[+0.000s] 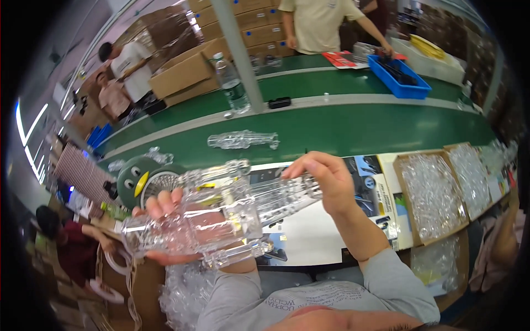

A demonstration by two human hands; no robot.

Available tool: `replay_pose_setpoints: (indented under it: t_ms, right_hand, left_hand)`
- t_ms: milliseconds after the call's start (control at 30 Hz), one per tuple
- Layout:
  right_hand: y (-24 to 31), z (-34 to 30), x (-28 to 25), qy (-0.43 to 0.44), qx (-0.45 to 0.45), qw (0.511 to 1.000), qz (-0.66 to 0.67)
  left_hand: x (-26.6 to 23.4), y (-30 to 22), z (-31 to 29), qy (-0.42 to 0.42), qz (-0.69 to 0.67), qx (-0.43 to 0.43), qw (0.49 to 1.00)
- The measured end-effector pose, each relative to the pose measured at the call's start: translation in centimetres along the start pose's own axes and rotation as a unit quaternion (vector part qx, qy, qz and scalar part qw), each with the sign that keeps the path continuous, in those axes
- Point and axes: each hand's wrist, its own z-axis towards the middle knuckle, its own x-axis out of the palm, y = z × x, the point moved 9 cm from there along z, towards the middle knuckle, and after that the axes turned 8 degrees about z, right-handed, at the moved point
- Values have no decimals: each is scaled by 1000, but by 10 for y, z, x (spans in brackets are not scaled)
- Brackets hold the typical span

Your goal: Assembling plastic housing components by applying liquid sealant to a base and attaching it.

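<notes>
A large clear plastic assembly (223, 215), with a wide body, side tubes and a narrower ribbed end, is held up over the near edge of the bench. My left hand (164, 205) is wrapped round its wide body at the left, the palm showing through the plastic. At the narrow end, my right hand (330, 179) has its fingers closed on the tip. Whether that ribbed end is a separate piece, I cannot tell. Beyond it, a similar clear plastic piece (243, 139) lies on the green conveyor belt (331, 124).
A green penguin-shaped fan (135, 179) stands at the left. Cartons of small clear parts (433, 193) are at the right. A water bottle (232, 85) stands by a metal post (240, 55). Across the belt, a person (320, 25) reaches to a blue bin (397, 80). Printed sheets (309, 237) cover the near bench.
</notes>
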Motion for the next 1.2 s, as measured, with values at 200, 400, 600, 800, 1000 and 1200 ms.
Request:
replay_pose_setpoints:
  t_ms: [200,400,600,800,1000,1200]
  right_hand:
    - [-7,4,8,54,22,986,-153]
    - [-6,-3,45,139,-34,856,-497]
    - [-18,-2,41,122,-65,815,-562]
    - [-15,-9,50,132,-42,801,-582]
    - [-18,-15,56,126,-23,818,-561]
    - [-14,-17,56,129,-8,811,-571]
  left_hand:
    - [-18,23,9,-50,-8,-44,998]
    - [-27,34,10,-82,51,-72,993]
    - [-17,40,9,-49,49,-77,995]
    - [-25,44,8,-33,39,-109,993]
    - [-20,43,8,-19,-27,-115,993]
    - [-11,39,7,-9,-50,-106,993]
